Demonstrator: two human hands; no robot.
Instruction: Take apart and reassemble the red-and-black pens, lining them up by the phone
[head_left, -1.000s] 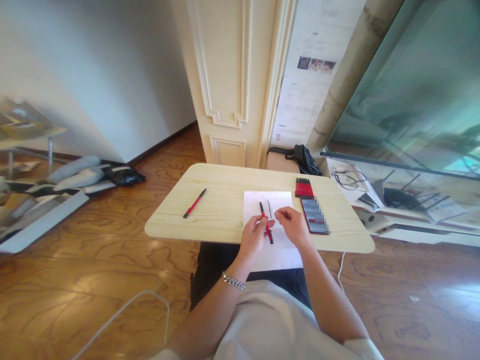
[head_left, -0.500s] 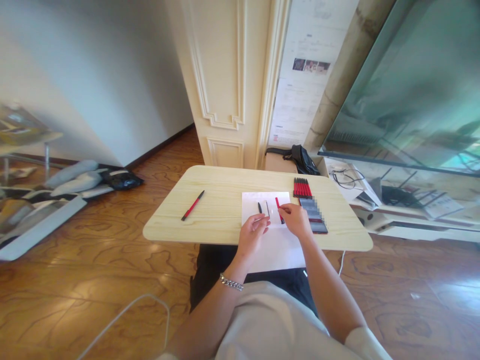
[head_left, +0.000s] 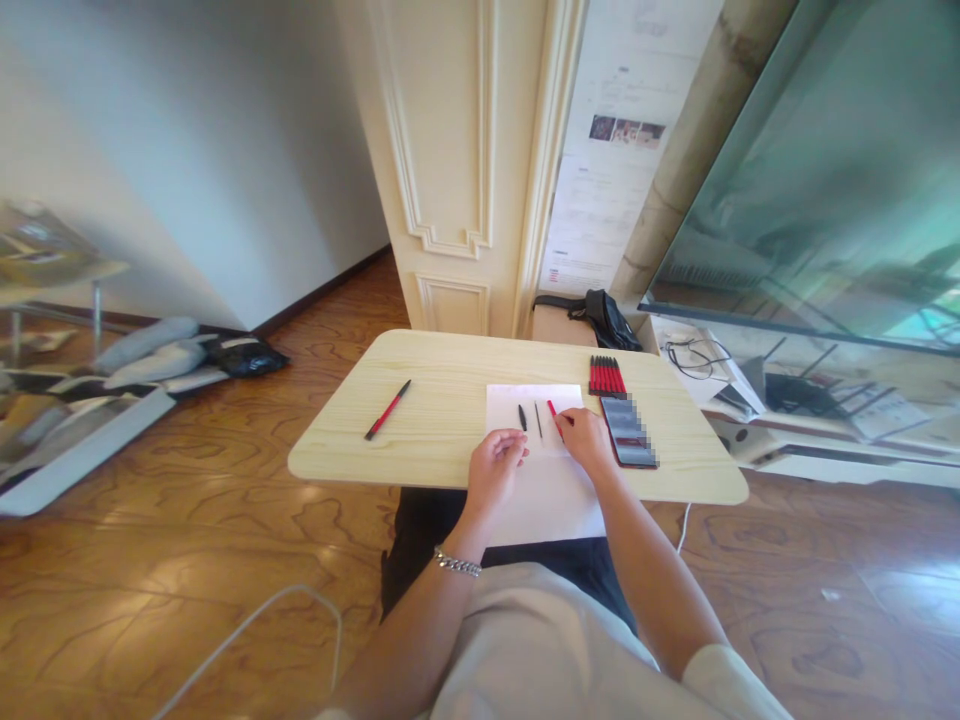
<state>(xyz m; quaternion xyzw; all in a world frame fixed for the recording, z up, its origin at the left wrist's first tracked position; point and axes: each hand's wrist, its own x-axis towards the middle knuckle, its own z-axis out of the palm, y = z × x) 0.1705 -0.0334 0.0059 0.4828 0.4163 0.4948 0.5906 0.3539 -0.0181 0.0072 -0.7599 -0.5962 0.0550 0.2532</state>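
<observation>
A white sheet of paper (head_left: 534,396) lies on the small wooden table (head_left: 450,370). Three pen parts lie on the sheet side by side: a short black tip piece (head_left: 522,417), a thin dark refill (head_left: 538,419) and a red pen barrel (head_left: 553,411). My right hand (head_left: 586,441) pinches the near end of the red barrel and rests on the paper. My left hand (head_left: 495,466) sits at the paper's left edge with its fingers loosely curled, just short of the black piece, and I see nothing in it.
A whole red pen (head_left: 388,408) lies alone on the table's left half. A row of several red pens (head_left: 607,375) and a dark flat box (head_left: 630,432) lie right of the paper. A black bag (head_left: 607,315) sits behind the table, and clutter lies on the floor at left.
The pen has been taken apart. Its black piece and red barrel now lie on the paper, the right hand carried the barrel right, and the left hand drew back towards me.
</observation>
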